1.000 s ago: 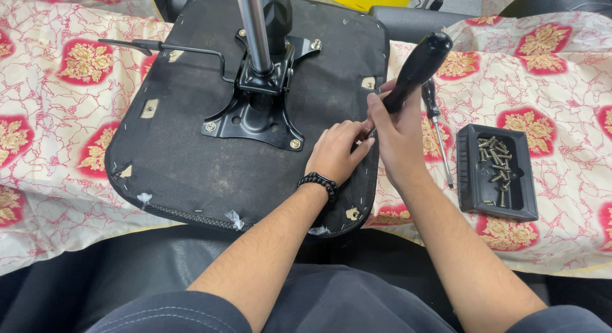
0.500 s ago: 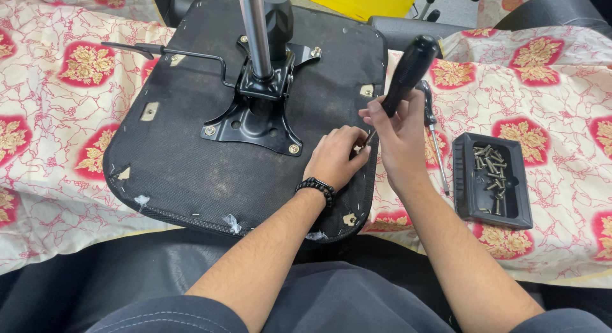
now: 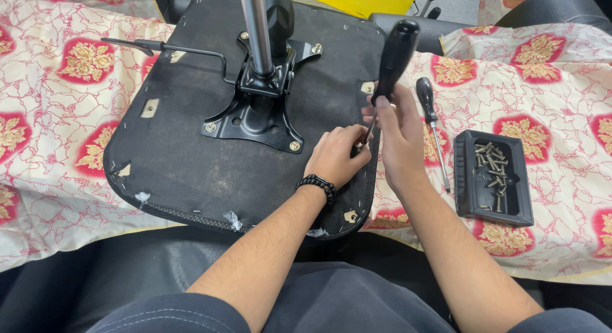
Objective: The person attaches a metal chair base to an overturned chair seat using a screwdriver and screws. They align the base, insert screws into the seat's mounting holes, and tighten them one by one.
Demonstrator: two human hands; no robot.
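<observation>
We have the upturned chair seat (image 3: 210, 148) lying flat on the flowered cloth (image 3: 64, 84), which leaves its underside and metal bracket (image 3: 258, 113) open to us. Our right hand (image 3: 398, 138), fingers wrapped tight, stands the black-handled screwdriver (image 3: 395, 55) upright at the seat's right edge; our left hand (image 3: 335, 155) pinches its tip, steadying it. A tray of screws (image 3: 494, 177) waits nearby.

Looks like a makeshift repair spot at home: an upturned chair seat (image 3: 210, 161) lies on a flowery cloth (image 3: 57, 110), with a spare screwdriver (image 3: 431, 125) and tray of screws (image 3: 494, 180) beside it.
</observation>
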